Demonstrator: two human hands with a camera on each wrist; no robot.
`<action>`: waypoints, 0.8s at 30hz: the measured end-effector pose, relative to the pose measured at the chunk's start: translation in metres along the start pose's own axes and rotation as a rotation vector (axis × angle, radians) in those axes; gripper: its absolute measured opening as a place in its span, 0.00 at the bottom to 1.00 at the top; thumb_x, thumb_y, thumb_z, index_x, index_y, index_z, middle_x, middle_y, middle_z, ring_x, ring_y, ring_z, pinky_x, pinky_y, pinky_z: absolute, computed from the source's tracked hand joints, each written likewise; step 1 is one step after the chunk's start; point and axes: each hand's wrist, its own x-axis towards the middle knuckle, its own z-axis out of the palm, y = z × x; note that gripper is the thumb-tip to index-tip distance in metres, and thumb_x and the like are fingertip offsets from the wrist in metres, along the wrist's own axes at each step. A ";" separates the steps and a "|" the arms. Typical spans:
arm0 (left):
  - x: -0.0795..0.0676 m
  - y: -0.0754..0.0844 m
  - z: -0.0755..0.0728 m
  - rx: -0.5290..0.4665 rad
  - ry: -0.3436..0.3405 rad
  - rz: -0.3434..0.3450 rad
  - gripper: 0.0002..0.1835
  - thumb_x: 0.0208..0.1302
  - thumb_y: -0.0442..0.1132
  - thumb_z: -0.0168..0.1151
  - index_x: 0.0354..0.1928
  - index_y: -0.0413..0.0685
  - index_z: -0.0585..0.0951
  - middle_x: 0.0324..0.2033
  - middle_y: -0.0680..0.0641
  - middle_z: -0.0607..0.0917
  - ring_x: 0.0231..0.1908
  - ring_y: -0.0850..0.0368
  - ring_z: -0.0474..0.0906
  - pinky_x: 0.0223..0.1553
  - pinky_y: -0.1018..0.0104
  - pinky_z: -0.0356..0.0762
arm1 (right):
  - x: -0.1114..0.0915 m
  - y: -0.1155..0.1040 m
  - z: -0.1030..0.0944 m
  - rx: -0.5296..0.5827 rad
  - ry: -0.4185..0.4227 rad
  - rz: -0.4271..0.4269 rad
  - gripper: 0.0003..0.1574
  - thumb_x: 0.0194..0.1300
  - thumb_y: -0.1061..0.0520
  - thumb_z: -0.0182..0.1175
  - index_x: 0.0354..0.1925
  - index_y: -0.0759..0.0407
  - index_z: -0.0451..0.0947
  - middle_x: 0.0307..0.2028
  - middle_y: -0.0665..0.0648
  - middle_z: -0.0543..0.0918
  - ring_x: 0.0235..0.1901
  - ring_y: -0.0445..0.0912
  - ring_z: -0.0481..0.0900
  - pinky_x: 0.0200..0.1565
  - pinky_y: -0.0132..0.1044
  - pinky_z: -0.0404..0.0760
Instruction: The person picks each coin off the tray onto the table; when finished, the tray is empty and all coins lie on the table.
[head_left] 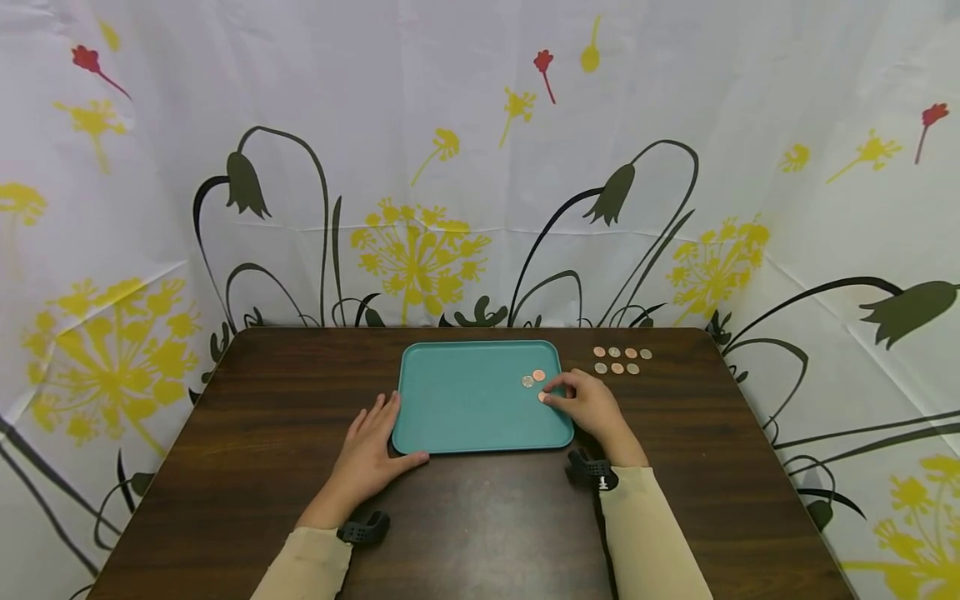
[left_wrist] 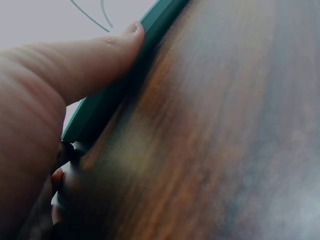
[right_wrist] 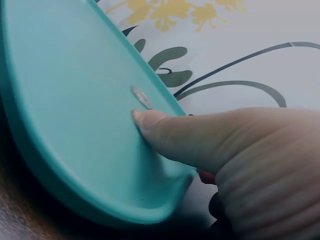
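Observation:
A teal tray [head_left: 472,400] lies on the table. My right hand [head_left: 588,406] reaches over the tray's right side and pinches a copper coin [head_left: 543,397] between thumb and fingertips; the coin's edge [right_wrist: 136,114] shows past the thumb in the right wrist view. Just beyond it on the tray lie a silver coin [head_left: 527,382] and another copper coin [head_left: 539,376]. At the tray's front left corner rests my left hand [head_left: 365,454], fingers extended along the left side and thumb [left_wrist: 115,47] against the front rim.
Right of the tray, several copper and silver coins [head_left: 617,368] lie in two rows on the dark wooden table [head_left: 480,525]. Behind the table hangs a white curtain [head_left: 465,108] with printed flowers.

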 end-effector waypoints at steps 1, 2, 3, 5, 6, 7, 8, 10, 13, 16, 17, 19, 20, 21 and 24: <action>0.000 0.000 0.000 0.001 0.000 0.000 0.66 0.64 0.68 0.75 0.89 0.43 0.51 0.87 0.37 0.54 0.88 0.37 0.45 0.86 0.33 0.37 | 0.000 -0.001 -0.001 0.007 -0.004 0.003 0.07 0.67 0.44 0.79 0.42 0.39 0.92 0.29 0.51 0.73 0.26 0.47 0.69 0.31 0.38 0.66; 0.000 0.000 0.000 0.004 0.000 -0.001 0.66 0.64 0.69 0.75 0.89 0.42 0.51 0.87 0.37 0.54 0.88 0.36 0.45 0.85 0.33 0.37 | 0.000 -0.001 -0.001 0.013 -0.010 0.006 0.06 0.67 0.45 0.79 0.42 0.39 0.92 0.29 0.51 0.73 0.27 0.47 0.69 0.31 0.38 0.66; 0.000 0.000 0.000 0.004 -0.001 -0.002 0.66 0.64 0.69 0.75 0.89 0.42 0.51 0.88 0.37 0.54 0.88 0.37 0.45 0.86 0.33 0.37 | 0.001 0.000 -0.001 0.017 -0.014 0.008 0.07 0.67 0.45 0.79 0.42 0.40 0.92 0.30 0.51 0.73 0.27 0.46 0.69 0.31 0.38 0.66; 0.000 0.000 0.000 0.005 0.000 -0.003 0.66 0.64 0.69 0.75 0.89 0.42 0.51 0.88 0.37 0.54 0.88 0.37 0.45 0.86 0.33 0.37 | 0.001 0.000 -0.002 0.020 -0.023 0.013 0.07 0.68 0.45 0.78 0.44 0.40 0.92 0.30 0.50 0.72 0.27 0.46 0.69 0.32 0.37 0.66; 0.000 0.000 0.000 0.004 0.001 -0.002 0.66 0.64 0.69 0.75 0.89 0.42 0.51 0.88 0.37 0.54 0.88 0.37 0.45 0.86 0.33 0.37 | 0.001 0.001 -0.002 0.018 -0.027 0.015 0.08 0.68 0.46 0.78 0.45 0.41 0.92 0.30 0.50 0.72 0.27 0.46 0.69 0.32 0.37 0.66; 0.000 0.000 0.000 0.002 0.001 -0.002 0.66 0.64 0.68 0.75 0.89 0.42 0.51 0.88 0.37 0.54 0.88 0.37 0.45 0.86 0.33 0.37 | 0.001 0.001 -0.002 0.017 -0.028 0.014 0.08 0.69 0.46 0.78 0.45 0.41 0.92 0.30 0.50 0.73 0.28 0.45 0.69 0.32 0.37 0.67; 0.000 0.000 0.000 0.002 0.002 -0.002 0.66 0.64 0.69 0.75 0.89 0.42 0.51 0.88 0.37 0.54 0.88 0.37 0.45 0.85 0.33 0.37 | 0.001 0.001 -0.002 0.014 -0.032 0.014 0.08 0.69 0.47 0.78 0.46 0.41 0.92 0.30 0.50 0.73 0.28 0.45 0.69 0.32 0.36 0.67; 0.000 0.000 0.000 0.000 0.002 -0.001 0.66 0.64 0.69 0.75 0.89 0.42 0.51 0.88 0.37 0.54 0.88 0.37 0.45 0.86 0.33 0.37 | 0.001 0.001 -0.002 0.010 -0.039 0.017 0.07 0.69 0.47 0.77 0.45 0.41 0.92 0.30 0.50 0.73 0.28 0.46 0.70 0.32 0.37 0.67; 0.000 0.000 0.000 -0.002 0.000 0.000 0.66 0.64 0.69 0.75 0.89 0.42 0.51 0.88 0.37 0.54 0.88 0.37 0.45 0.86 0.33 0.37 | 0.001 0.003 -0.003 0.043 -0.044 0.021 0.07 0.69 0.48 0.78 0.43 0.44 0.91 0.31 0.51 0.73 0.30 0.46 0.71 0.34 0.36 0.68; 0.000 0.000 0.000 -0.004 0.001 -0.001 0.66 0.64 0.69 0.74 0.89 0.42 0.51 0.88 0.37 0.54 0.88 0.37 0.45 0.86 0.33 0.37 | 0.001 0.006 -0.004 0.131 -0.032 0.023 0.08 0.68 0.52 0.79 0.40 0.49 0.87 0.34 0.52 0.75 0.34 0.46 0.74 0.36 0.35 0.72; 0.000 0.000 0.000 -0.003 0.001 -0.001 0.66 0.64 0.70 0.74 0.89 0.42 0.51 0.88 0.37 0.54 0.88 0.37 0.45 0.85 0.33 0.37 | 0.001 0.007 -0.005 0.167 -0.025 0.022 0.09 0.68 0.54 0.79 0.39 0.51 0.86 0.35 0.52 0.77 0.35 0.46 0.75 0.37 0.34 0.74; 0.000 0.000 0.000 -0.004 0.000 -0.001 0.66 0.64 0.69 0.75 0.89 0.43 0.51 0.88 0.38 0.54 0.88 0.37 0.45 0.85 0.33 0.37 | 0.001 0.010 -0.006 0.225 -0.014 0.021 0.09 0.67 0.57 0.78 0.38 0.53 0.85 0.36 0.52 0.78 0.36 0.46 0.76 0.37 0.33 0.76; 0.000 0.000 0.000 -0.005 -0.001 -0.001 0.65 0.64 0.69 0.75 0.89 0.43 0.51 0.88 0.37 0.54 0.88 0.37 0.45 0.85 0.33 0.37 | 0.001 0.012 -0.006 0.243 -0.006 0.018 0.09 0.67 0.58 0.78 0.37 0.53 0.84 0.36 0.52 0.79 0.35 0.46 0.76 0.36 0.32 0.77; 0.000 0.000 0.000 -0.006 -0.001 -0.001 0.65 0.64 0.69 0.75 0.89 0.43 0.51 0.88 0.37 0.54 0.88 0.37 0.45 0.85 0.33 0.37 | 0.000 0.013 -0.007 0.255 0.002 0.016 0.09 0.68 0.58 0.78 0.37 0.53 0.84 0.35 0.52 0.80 0.34 0.46 0.76 0.35 0.32 0.77; 0.000 0.000 0.000 -0.004 -0.001 -0.001 0.65 0.64 0.69 0.75 0.89 0.42 0.51 0.88 0.37 0.54 0.88 0.37 0.45 0.85 0.33 0.36 | 0.000 0.016 -0.008 0.271 0.045 0.008 0.08 0.69 0.57 0.77 0.39 0.54 0.85 0.32 0.53 0.80 0.29 0.45 0.73 0.31 0.32 0.74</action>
